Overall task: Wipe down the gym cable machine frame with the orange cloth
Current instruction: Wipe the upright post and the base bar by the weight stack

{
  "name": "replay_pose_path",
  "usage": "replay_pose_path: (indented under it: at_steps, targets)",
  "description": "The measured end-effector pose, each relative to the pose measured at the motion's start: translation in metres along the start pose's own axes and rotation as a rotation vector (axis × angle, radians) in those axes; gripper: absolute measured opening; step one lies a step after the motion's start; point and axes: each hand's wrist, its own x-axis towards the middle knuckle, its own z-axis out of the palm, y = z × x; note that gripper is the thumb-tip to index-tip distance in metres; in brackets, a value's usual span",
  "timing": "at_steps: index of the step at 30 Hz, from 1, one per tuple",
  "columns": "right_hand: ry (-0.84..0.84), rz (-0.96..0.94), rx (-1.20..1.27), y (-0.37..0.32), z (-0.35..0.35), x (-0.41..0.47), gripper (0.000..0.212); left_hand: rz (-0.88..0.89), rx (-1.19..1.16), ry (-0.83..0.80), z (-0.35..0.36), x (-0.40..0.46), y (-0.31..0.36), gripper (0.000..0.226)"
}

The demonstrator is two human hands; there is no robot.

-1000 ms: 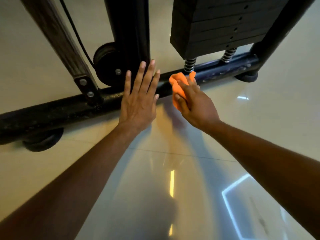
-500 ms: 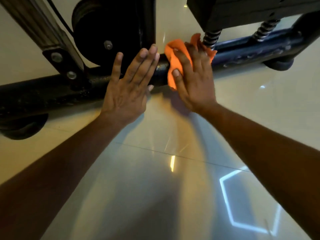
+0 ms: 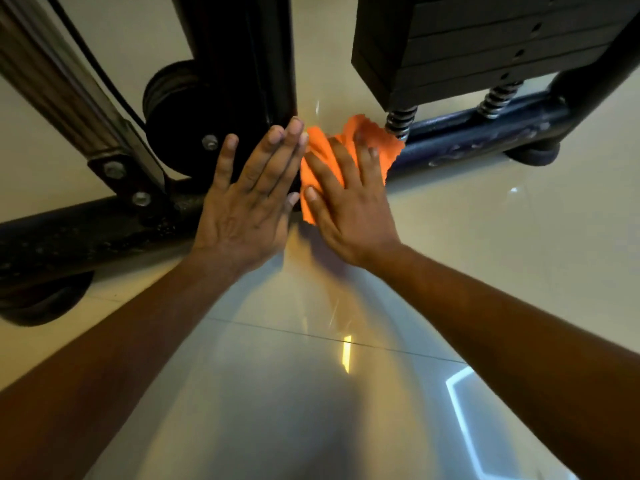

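Note:
The orange cloth [image 3: 316, 157] lies spread over the machine's low dark base bar [image 3: 86, 230], between the black upright post and the weight stack's springs. My right hand [image 3: 349, 202] presses flat on the cloth with straight, spread fingers. Just to its left, my left hand [image 3: 249, 199] lies flat with straight fingers over the same bar, its fingertips at the foot of the upright post [image 3: 256, 64] and touching the cloth's left edge. The bar under both hands is hidden.
A black weight stack [image 3: 485, 39] on two springs hangs over the bar at the right. A pulley wheel [image 3: 173, 116] and a slanted brace [image 3: 76, 105] with bolts stand at the left. Rubber feet [image 3: 45, 299] rest on the glossy tiled floor [image 3: 311, 393].
My right hand went from gripping the bunched cloth to pressing it flat on the bar. Both hands came closer together on the bar, and the view drew nearer.

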Motion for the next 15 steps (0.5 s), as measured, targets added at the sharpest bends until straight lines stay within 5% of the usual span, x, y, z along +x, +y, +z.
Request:
replay_pose_path:
  at_steps: [4,9,15]
  targets:
    - [-0.120,-0.219,-0.077,0.041,-0.019,0.002,0.065,0.055,0.002,-0.012,-0.010,0.007,-0.009,0.071]
    - [-0.086,0.054,0.023,0.021,-0.025,0.008,0.065,0.091,0.033,0.004,-0.014,0.005,-0.011,0.067]
    - [-0.241,-0.052,0.068,0.037,-0.055,0.007,0.063,0.093,0.020,-0.051,-0.023,0.005,-0.008,0.070]
